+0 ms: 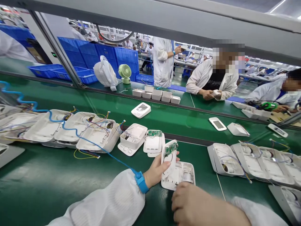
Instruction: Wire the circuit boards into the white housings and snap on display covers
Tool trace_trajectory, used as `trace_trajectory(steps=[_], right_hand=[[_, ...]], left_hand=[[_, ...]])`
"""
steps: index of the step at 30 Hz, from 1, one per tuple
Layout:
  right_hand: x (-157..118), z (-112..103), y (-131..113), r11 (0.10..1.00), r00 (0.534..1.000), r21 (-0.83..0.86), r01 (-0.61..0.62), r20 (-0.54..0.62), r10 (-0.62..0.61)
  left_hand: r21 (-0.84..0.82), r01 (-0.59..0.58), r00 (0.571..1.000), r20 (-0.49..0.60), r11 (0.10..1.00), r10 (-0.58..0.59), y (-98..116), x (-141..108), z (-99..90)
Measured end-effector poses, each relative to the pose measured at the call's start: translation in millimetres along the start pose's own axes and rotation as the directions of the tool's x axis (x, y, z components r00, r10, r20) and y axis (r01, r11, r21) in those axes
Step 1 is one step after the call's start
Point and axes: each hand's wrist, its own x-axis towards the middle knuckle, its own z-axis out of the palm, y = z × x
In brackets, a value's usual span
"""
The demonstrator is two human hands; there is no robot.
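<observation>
My left hand (157, 169), with a blue wrist strap (141, 182), grips a white plastic cover (167, 166) that carries a green circuit board (171, 148). The cover is tilted up over an open white housing (171, 180), which has a motor-like cylinder (187, 176) inside it. My right hand (185, 204) is at the housing's near edge with its fingers curled; whatever they hold is hidden behind the knuckles. Just beyond my left hand, another white cover with a circuit board (154, 133) lies beside an open white housing (134, 133).
Open white housings with loose wires stand in rows to the left (98, 135) and right (225, 158). A blue coiled cord (103, 150) runs from my wrist strap. Finished-looking devices (141, 110) lie on the green belt (113, 108). Co-workers (215, 75) sit across it.
</observation>
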Motion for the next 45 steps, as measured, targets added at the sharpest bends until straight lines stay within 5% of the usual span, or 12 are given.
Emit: trace_trajectory(steps=[6, 12, 19, 21, 25, 29, 33, 39, 42, 45], right_hand=[[0.1, -58.6, 44.1, 0.836, 0.965, 0.505, -0.215, -0.022, 0.262], [-3.5, -47.8, 66.0, 0.614, 0.920, 0.766, -0.189, -0.081, 0.383], [6.6, -14.1, 70.0, 0.182, 0.611, 0.977, -0.106, -0.080, 0.787], [9.1, -10.4, 69.0, 0.244, 0.558, 0.964, -0.103, -0.147, 0.817], [10.9, -7.3, 68.1, 0.450, 0.448, 0.848, -0.281, -0.298, 0.843], [11.5, -4.7, 73.2, 0.457, 0.371, 0.842, -0.288, -0.342, 0.864], [10.8, -8.5, 75.8, 0.338, 0.351, 0.935, -0.110, -0.281, 0.893], [3.3, -25.3, 70.7, 0.275, 0.402, 0.961, 0.025, -0.262, 0.877], [-2.2, -24.9, 78.2, 0.355, 0.411, 0.934, -0.048, -0.306, 0.859], [-7.0, -12.2, 97.1, 0.467, 0.300, 0.851, -0.241, -0.393, 0.869]], left_hand=[[0.114, -0.057, 0.998, -0.009, 0.992, 0.058, -5.4, -5.9, -4.9], [0.117, -0.091, 0.996, 0.001, 0.989, 0.092, -1.1, -5.1, -1.0], [0.092, -0.055, 0.983, -0.170, 0.994, 0.070, -18.7, -9.6, -16.9], [0.080, -0.052, 0.978, -0.197, 0.995, 0.067, -21.8, -10.8, -20.5], [0.076, -0.052, 0.988, -0.138, 0.996, 0.062, -15.8, -10.0, -15.5], [0.058, -0.064, 0.996, -0.050, 0.996, 0.067, -6.7, -7.7, -5.9], [0.097, -0.063, 0.995, -0.071, 0.993, 0.070, -4.1, -6.1, -2.0], [0.082, -0.072, 0.995, -0.067, 0.994, 0.077, -2.3, -4.0, 1.2], [0.074, -0.054, 0.996, -0.066, 0.996, 0.058, -1.5, -3.2, 1.8], [0.063, -0.058, 0.997, -0.054, 0.996, 0.061, -1.0, -2.5, 1.8]])
